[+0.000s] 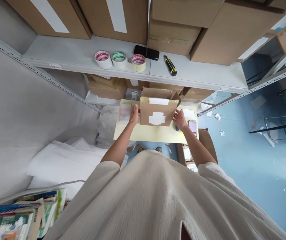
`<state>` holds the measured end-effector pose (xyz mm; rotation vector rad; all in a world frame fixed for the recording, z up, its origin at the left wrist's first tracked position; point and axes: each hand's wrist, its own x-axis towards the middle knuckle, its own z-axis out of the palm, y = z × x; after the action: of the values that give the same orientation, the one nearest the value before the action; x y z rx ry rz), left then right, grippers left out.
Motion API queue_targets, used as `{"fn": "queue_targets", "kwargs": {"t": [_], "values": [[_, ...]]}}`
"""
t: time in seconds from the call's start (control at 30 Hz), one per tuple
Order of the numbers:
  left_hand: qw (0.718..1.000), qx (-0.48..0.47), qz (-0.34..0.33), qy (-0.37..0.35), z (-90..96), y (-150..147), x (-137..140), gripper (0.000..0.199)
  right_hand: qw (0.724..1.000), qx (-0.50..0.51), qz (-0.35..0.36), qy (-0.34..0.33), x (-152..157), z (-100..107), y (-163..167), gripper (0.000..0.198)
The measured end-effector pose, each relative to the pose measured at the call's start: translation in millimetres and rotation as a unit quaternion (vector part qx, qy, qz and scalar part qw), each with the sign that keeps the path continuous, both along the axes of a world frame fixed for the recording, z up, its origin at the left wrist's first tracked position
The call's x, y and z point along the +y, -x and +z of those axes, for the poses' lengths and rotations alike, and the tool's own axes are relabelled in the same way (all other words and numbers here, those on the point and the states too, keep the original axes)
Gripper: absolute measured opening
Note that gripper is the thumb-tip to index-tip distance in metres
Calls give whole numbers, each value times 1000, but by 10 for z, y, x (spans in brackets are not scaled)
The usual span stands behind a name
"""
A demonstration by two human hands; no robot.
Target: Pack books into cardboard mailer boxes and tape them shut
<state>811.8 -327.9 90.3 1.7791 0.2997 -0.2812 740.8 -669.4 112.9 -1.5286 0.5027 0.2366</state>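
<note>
Left hand (134,115) and right hand (180,119) are seemingly pinching cardboard box (158,108) between them, phone (193,128) lying outside right grip.

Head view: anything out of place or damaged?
Paper scraps lie strewn on the blue floor at right, loose litter. The box between the left hand and right hand has a flap jutting up askew. I can't make out any clear damage.
</note>
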Motion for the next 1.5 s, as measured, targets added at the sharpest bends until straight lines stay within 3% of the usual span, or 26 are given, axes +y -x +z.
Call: {"fn": "queue_targets", "kwargs": {"t": [0.1,0.2,0.37,0.43,0.53,0.6,0.67,0.73,0.8,0.9,0.97,1.1,1.27,1.5], "values": [[995,92,30,8,-25,54,35,96,996,41,52,56,-48,4,85,125],[991,132,21,-1,-42,91,54,89,992,87,55,74,-109,-22,164,127],[996,20,-17,-90,70,51,12,46,992,49,34,109,-213,62,187,115],[992,-37,-24,-121,179,15,-27,41,982,-9,1,190,-238,179,156,98],[975,-141,-89,-145,380,-34,-134,41,935,-127,-27,330,-222,400,62,72],[954,-194,-182,-136,505,-55,-252,40,912,-182,43,365,-173,521,-36,58],[930,-198,-283,-125,599,-60,-388,43,897,-184,165,365,-108,583,-149,46],[905,-169,-359,-155,652,-42,-501,44,872,-134,274,384,-59,575,-245,38],[875,-135,-417,-203,664,6,-554,48,838,-61,338,424,-45,516,-294,37],[835,-128,-463,-267,623,141,-512,56,794,-12,391,465,-90,401,-270,53],[825,-154,-457,-293,579,259,-438,54,775,-30,411,479,-129,351,-226,71],[839,-201,-389,-323,500,451,-292,60,751,-48,421,506,-139,349,-205,106],[864,-159,-305,-368,370,442,-147,103,724,-75,426,537,-61,386,-375,128],[892,-78,-288,-339,143,301,-42,142,696,-44,469,541,-44,217,-799,167]]}}
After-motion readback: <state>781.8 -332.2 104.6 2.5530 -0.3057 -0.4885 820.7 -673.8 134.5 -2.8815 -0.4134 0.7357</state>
